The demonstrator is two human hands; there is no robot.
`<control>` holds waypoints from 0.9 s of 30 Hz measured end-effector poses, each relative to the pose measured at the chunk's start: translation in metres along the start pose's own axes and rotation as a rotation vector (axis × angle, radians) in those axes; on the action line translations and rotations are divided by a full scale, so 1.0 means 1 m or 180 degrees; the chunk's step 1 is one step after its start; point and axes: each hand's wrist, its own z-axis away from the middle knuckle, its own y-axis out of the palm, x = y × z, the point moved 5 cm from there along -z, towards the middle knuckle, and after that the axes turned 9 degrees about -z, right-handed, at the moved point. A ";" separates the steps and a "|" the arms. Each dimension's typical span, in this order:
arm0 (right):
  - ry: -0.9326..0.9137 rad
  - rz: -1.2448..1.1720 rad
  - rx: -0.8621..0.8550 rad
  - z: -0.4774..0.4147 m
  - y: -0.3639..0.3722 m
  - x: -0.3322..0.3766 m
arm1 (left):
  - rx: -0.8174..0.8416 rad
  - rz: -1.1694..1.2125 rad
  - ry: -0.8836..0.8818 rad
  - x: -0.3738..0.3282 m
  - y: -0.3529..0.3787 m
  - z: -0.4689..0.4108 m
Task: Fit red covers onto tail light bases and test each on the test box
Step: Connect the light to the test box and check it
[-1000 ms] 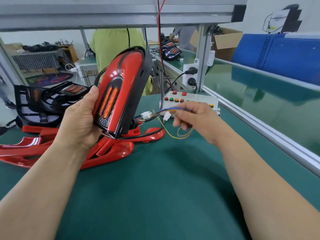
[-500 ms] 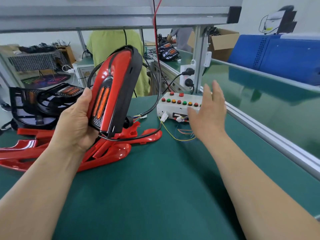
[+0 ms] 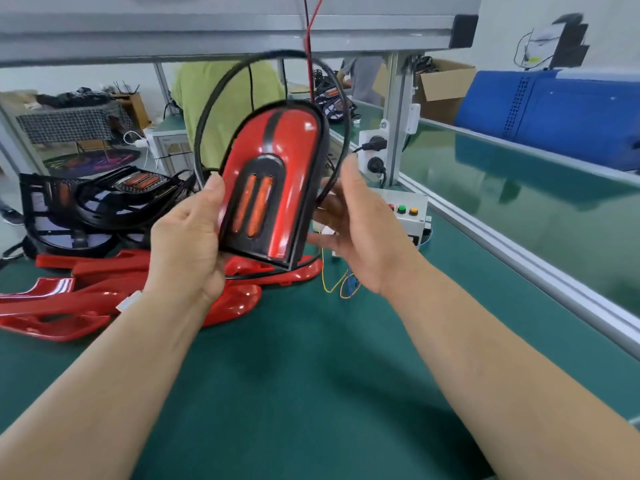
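My left hand (image 3: 188, 242) grips an assembled tail light (image 3: 273, 188), red cover on a black base, held upright with its face toward me. Its black cable (image 3: 221, 95) loops up over it, blurred. My right hand (image 3: 360, 233) is at the light's right edge with fingers spread and mostly straight; whether they touch the light is unclear. The white test box (image 3: 410, 211) with coloured buttons sits behind my right hand, partly hidden. Loose red covers (image 3: 79, 303) lie on the green mat under my left wrist. Black bases (image 3: 86, 206) are piled at the left.
Thin yellow, orange and blue wires (image 3: 337, 285) lie by the test box. A socket strip (image 3: 374, 154) is fixed to the aluminium post. A raised green conveyor with an aluminium rail (image 3: 519, 258) runs along the right. A person in a yellow-green top (image 3: 207, 98) stands behind the bench.
My right hand left the wires by the test box and came back beside the tail light. My left hand turned the light to face me, and its cable swung up over the top.
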 end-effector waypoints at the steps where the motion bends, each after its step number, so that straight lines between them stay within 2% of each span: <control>1: -0.0064 0.0141 0.0033 0.001 0.002 0.002 | -0.0027 -0.0118 0.0049 0.002 0.002 0.002; 5: -0.0153 0.0909 -0.0355 0.007 0.000 0.004 | -0.0126 -0.0311 -0.0004 0.009 0.014 0.013; 8: -0.0753 0.1253 -0.0557 0.019 -0.005 0.012 | -0.0102 -0.0343 -0.0172 0.010 0.029 0.022; 10: -0.0987 0.1101 -0.0859 0.025 -0.014 0.018 | -0.0052 -0.0437 -0.0164 0.009 0.040 0.029; 16: -0.0582 0.0090 -0.1502 0.042 -0.054 0.033 | 0.0485 -0.0978 -0.0209 0.009 0.082 0.045; 20: -0.0634 -0.0029 -0.1802 0.064 -0.085 0.054 | 0.0679 -0.1454 0.0187 0.009 0.116 0.063; 27: -0.0882 -0.0053 -0.2157 0.107 -0.136 0.092 | 0.0968 -0.1651 0.0699 0.014 0.181 0.091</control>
